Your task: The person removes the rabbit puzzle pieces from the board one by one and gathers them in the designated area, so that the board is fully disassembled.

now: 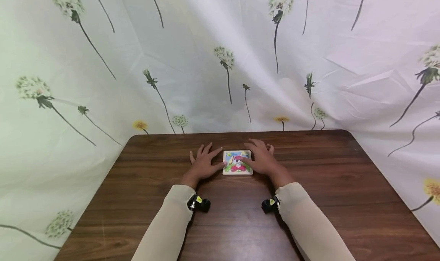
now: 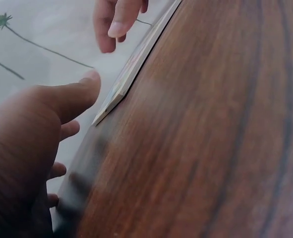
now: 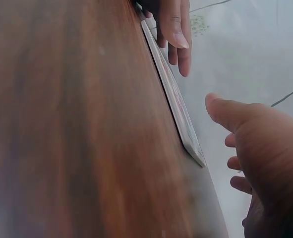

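Note:
A small square picture board (image 1: 237, 169) with a pale rim lies flat on the table, showing a pink, long-eared cartoon animal on a blue and green ground. My left hand (image 1: 204, 165) is spread beside its left edge, the thumb reaching to the rim. On the other side, my right hand (image 1: 262, 159) has its thumb overlapping the picture in the head view. Both wrist views show the board edge-on, as a thin slab (image 2: 131, 69), with the thumbs raised above its surface. Neither hand grips anything.
The dark brown wooden table (image 1: 233, 223) extends toward the person and to both sides. Behind its far edge hangs a pale cloth (image 1: 192, 89) printed with dandelions. Small black devices (image 1: 203, 204) are strapped at both wrists, over light sleeves.

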Demonstrator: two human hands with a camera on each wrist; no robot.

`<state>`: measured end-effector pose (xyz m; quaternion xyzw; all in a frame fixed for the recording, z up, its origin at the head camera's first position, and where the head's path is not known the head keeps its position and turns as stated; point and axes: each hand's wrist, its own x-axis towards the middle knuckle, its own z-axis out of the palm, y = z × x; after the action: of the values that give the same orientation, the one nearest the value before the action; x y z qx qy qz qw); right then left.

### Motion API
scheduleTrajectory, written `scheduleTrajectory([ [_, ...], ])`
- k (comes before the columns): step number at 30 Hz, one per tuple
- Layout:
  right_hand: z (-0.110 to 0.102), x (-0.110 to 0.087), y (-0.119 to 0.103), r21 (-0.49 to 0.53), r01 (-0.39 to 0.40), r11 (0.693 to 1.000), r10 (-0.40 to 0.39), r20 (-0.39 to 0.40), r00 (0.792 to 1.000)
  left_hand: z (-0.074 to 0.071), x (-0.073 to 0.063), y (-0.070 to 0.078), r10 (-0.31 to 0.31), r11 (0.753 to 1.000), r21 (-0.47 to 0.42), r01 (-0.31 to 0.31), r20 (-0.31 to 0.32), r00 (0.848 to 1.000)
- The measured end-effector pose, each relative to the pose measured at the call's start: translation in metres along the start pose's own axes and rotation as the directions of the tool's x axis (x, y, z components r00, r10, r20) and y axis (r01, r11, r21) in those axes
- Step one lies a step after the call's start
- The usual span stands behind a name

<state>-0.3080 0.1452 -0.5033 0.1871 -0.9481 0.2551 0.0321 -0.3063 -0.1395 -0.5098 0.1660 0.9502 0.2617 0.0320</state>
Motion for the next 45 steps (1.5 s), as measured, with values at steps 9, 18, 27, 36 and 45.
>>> scheduleTrajectory([
  [9,0.011,0.017,-0.010,0.051,0.062,0.997,-0.062,-0.002,0.998,0.004,-0.002,0.000,-0.007,0.998,0.056,0.006,0.008,1.000],
  [18,0.020,0.032,-0.025,0.030,0.115,0.993,-0.117,0.041,0.992,0.000,-0.005,0.003,-0.032,0.994,0.107,0.030,0.020,0.999],
  [27,0.026,0.038,-0.032,0.022,0.127,0.992,-0.129,0.112,0.985,0.003,-0.010,-0.001,-0.036,0.991,0.132,0.029,0.051,0.998],
  [36,0.023,0.045,-0.030,0.011,0.087,0.996,-0.088,0.154,0.984,0.005,-0.004,0.003,-0.027,0.988,0.155,0.016,0.072,0.997],
  [45,0.018,0.050,-0.028,-0.001,0.065,0.998,-0.064,0.195,0.979,0.006,-0.001,0.004,-0.024,0.985,0.171,0.010,0.081,0.996],
])
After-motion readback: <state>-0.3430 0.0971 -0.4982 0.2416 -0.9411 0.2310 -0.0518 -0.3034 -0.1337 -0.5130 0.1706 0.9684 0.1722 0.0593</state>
